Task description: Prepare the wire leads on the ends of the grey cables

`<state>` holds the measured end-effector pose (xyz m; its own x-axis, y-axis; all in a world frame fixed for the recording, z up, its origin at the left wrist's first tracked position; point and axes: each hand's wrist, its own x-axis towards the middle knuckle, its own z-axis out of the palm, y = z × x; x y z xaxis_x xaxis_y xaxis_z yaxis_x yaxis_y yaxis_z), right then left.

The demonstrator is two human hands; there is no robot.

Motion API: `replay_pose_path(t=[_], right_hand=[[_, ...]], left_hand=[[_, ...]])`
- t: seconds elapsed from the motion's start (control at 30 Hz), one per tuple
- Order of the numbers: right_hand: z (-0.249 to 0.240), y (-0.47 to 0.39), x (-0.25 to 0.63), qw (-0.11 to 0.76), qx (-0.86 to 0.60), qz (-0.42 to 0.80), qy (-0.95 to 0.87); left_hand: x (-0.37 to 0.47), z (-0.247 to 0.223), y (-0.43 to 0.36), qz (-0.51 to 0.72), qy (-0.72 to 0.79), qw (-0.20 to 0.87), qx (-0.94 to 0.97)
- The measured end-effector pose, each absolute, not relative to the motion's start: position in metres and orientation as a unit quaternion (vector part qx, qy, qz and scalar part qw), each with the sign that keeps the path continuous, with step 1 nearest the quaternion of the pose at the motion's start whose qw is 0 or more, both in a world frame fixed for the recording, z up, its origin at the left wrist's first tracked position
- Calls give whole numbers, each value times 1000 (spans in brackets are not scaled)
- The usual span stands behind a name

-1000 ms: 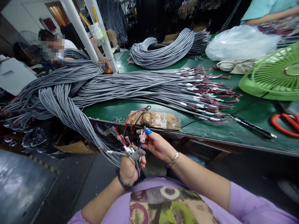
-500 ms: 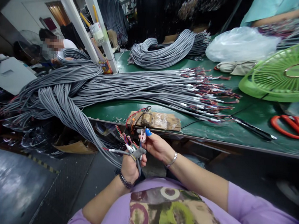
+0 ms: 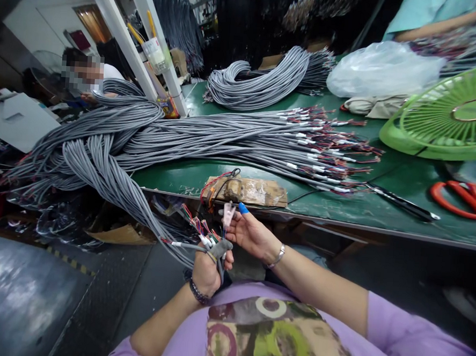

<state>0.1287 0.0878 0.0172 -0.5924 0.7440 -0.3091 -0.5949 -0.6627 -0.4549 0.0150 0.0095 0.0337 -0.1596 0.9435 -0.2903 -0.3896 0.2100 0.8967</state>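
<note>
My left hand point(image 3: 208, 270) is closed around a bunch of grey cables below the table edge, a grey cover on its thumb. Thin coloured wire ends point(image 3: 198, 224) and white sleeves point(image 3: 207, 240) fan out above the grip. My right hand point(image 3: 253, 235), with a blue thumb cover, is beside the bunch; its thumb stands apart from the fingers, which lie by the wires. Just left of that thumb is a small pale pinkish piece point(image 3: 228, 215), too blurred to name. Behind it, a wooden block point(image 3: 261, 192) with thin leads sits at the table edge.
Long grey cables point(image 3: 208, 133) cover the green table point(image 3: 399, 177) and hang over its front left. Tweezers point(image 3: 401, 202), red-handled scissors point(image 3: 458, 198), a green fan point(image 3: 447, 115) and a plastic bag point(image 3: 385, 71) are at the right. Two other people are beyond.
My right thumb has lifted away from the pale piece and shifted slightly right, and the right fingers have loosened. My left hand keeps its grip on the cables.
</note>
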Motion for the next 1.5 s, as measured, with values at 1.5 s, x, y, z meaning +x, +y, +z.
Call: replay_pose_path(t=[1.5], right_hand=[[24, 68, 142, 358, -357, 831, -232]], left_hand=[[1, 22, 1, 556, 500, 605, 273]])
